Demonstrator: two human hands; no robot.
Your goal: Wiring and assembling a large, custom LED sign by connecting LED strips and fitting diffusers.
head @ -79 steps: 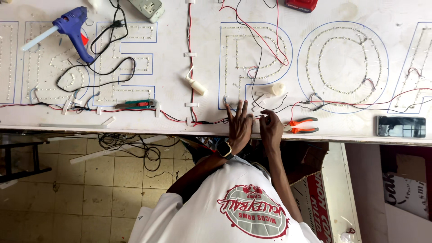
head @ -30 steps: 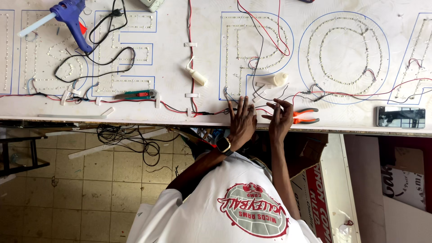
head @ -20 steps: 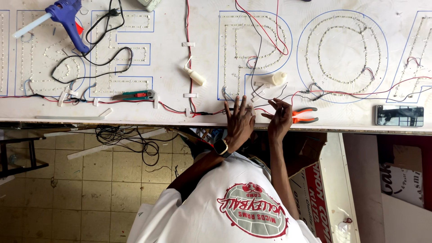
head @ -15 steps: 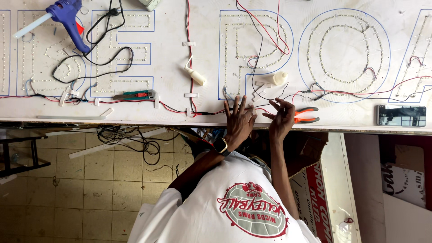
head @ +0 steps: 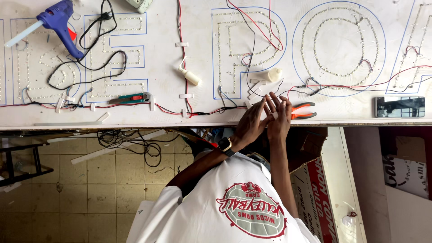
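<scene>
A: What are the hands doing?
B: The left hand (head: 249,123) and right hand (head: 279,118) meet with loose fingers around a small white piece (head: 275,115) at the board (head: 189,58) edge.
A: Nearby?
B: Orange pliers (head: 302,110) lie just beside; a white bottle (head: 268,75) farther in.

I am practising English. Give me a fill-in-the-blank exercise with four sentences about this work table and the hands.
1. The glue gun on the table is ___ in colour.
2. The pliers beside the right hand have ___ handles.
3. The watch sits on the wrist of the ___ hand.
4. The two hands meet over the near ___ of the table.

Missing words: blue; orange; left; edge
</scene>
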